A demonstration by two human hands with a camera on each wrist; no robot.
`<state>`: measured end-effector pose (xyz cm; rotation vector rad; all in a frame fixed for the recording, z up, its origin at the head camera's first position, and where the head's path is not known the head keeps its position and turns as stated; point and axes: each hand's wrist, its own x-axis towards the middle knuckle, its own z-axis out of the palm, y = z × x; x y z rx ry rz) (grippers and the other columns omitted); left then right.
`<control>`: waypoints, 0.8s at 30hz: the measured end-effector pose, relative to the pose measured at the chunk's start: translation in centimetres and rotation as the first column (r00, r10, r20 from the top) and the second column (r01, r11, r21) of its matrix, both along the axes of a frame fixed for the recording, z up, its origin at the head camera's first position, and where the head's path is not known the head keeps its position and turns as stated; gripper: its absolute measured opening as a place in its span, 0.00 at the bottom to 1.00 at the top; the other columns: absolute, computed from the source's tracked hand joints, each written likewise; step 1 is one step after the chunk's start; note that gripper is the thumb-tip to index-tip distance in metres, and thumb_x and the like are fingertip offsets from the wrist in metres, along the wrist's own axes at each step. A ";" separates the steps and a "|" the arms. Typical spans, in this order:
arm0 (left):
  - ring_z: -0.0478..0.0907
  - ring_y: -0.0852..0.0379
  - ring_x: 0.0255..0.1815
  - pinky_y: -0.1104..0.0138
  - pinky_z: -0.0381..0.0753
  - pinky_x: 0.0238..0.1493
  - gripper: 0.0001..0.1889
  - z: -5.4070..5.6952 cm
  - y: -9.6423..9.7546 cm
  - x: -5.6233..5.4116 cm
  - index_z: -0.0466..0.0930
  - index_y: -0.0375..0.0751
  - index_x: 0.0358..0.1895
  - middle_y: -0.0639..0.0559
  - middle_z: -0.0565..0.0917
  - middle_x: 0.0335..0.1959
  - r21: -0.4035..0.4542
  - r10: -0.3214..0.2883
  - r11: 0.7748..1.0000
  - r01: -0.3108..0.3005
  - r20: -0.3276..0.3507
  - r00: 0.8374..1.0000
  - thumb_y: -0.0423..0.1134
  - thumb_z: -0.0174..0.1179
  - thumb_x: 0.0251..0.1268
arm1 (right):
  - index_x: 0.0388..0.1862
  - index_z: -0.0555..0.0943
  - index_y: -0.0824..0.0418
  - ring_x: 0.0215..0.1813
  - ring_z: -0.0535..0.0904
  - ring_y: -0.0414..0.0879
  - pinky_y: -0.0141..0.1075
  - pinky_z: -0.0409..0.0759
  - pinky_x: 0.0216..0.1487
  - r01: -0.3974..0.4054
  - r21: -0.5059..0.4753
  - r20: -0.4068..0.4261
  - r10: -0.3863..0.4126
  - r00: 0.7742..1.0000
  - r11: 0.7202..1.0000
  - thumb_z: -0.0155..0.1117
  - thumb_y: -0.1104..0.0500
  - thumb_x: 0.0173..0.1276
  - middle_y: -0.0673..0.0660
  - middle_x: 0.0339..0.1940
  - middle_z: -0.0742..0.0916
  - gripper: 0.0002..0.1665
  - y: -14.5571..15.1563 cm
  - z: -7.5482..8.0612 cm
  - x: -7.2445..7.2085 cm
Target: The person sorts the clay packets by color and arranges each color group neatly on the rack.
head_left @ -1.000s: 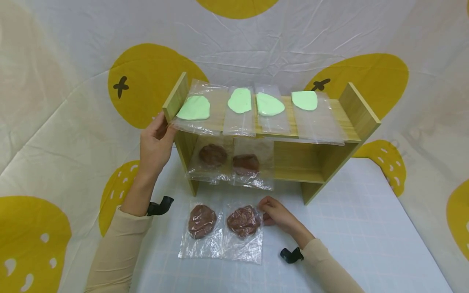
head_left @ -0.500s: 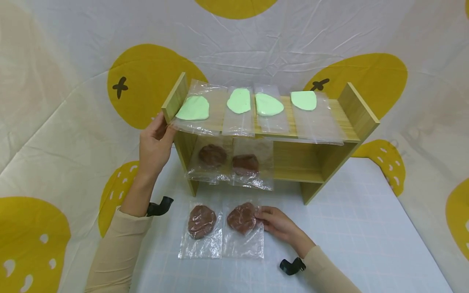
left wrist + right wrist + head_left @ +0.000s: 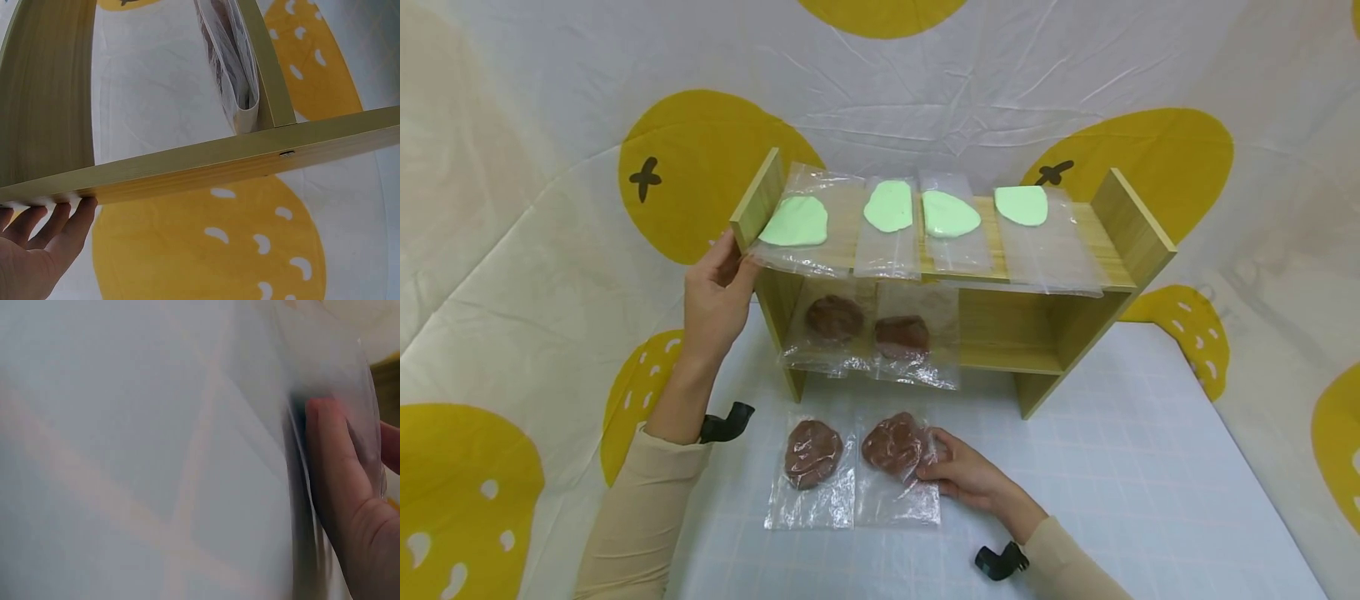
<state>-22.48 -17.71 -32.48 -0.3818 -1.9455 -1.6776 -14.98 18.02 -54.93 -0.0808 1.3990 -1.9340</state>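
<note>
My left hand [image 3: 718, 300] holds the left end of a two-tier wooden shelf [image 3: 1052, 333]. Its thumb is by the front edge; in the left wrist view its fingertips [image 3: 87, 203] touch the side panel from outside. Over the table, my right hand [image 3: 973, 475] grips the right edge of a clear plastic bag [image 3: 898, 504] with a flat brown lump [image 3: 895, 444] inside. The thumb lies on top of the plastic, with fingers under it. From the right wrist camera, the fingers [image 3: 337, 450] are seen against the film. Left of it lies another bagged brown lump [image 3: 812, 454].
Several bagged pale green flat pieces [image 3: 951, 214] lie along the top shelf board, their bags overhanging the front. Two bagged brown lumps [image 3: 835, 318] occupy the lower board's left half. A patterned cloth [image 3: 955, 75] hangs behind the pale table [image 3: 1150, 467].
My right hand has slid from the bag's upper right corner down its right edge and now grips it there. The right lump has tilted up slightly. The left hand stays put.
</note>
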 end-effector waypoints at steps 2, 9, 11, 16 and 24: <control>0.77 0.51 0.62 0.60 0.77 0.61 0.24 0.0 0.0 0.0 0.74 0.51 0.71 0.50 0.78 0.65 -0.002 0.001 1.000 -0.001 0.001 1.000 0.38 0.60 0.74 | 0.80 0.44 0.64 0.51 0.84 0.55 0.47 0.83 0.51 0.003 -0.006 0.010 -0.003 1.000 1.000 0.58 0.76 0.67 0.68 0.57 0.83 0.49 0.1 -0.1 0.2; 0.77 0.51 0.62 0.60 0.77 0.60 0.24 -0.1 0.0 0.0 0.74 0.51 0.71 0.49 0.78 0.65 -0.002 -0.004 1.000 0.004 -0.010 1.000 0.37 0.60 0.74 | 0.81 0.42 0.60 0.51 0.84 0.62 0.52 0.83 0.51 0.016 -0.053 0.052 -0.013 0.999 0.998 0.54 0.79 0.68 0.71 0.60 0.80 0.51 0.4 -0.3 0.4; 0.77 0.51 0.62 0.60 0.77 0.60 0.24 -0.1 0.0 0.0 0.74 0.51 0.71 0.49 0.78 0.65 -0.003 -0.008 1.000 0.008 -0.009 1.000 0.38 0.60 0.74 | 0.82 0.40 0.60 0.53 0.83 0.63 0.53 0.82 0.53 0.014 -0.068 0.049 -0.011 0.999 0.998 0.53 0.80 0.67 0.72 0.62 0.78 0.52 0.5 -0.4 0.4; 0.77 0.51 0.62 0.61 0.77 0.60 0.24 -0.1 0.0 0.0 0.74 0.51 0.71 0.49 0.78 0.65 0.000 -0.010 1.000 0.010 -0.015 1.000 0.37 0.60 0.74 | 0.82 0.39 0.59 0.53 0.83 0.64 0.51 0.82 0.53 0.002 -0.088 0.014 -0.001 1.000 0.996 0.54 0.80 0.67 0.71 0.64 0.78 0.54 0.8 0.1 0.6; 0.78 0.51 0.60 0.62 0.78 0.59 0.24 0.1 0.0 0.0 0.74 0.50 0.71 0.47 0.79 0.64 0.000 -0.014 1.000 0.014 -0.023 1.000 0.36 0.60 0.73 | 0.82 0.40 0.59 0.51 0.84 0.60 0.49 0.83 0.51 -0.033 -0.061 -0.044 0.030 0.999 0.998 0.56 0.78 0.67 0.67 0.62 0.80 0.53 1.1 2.3 1.3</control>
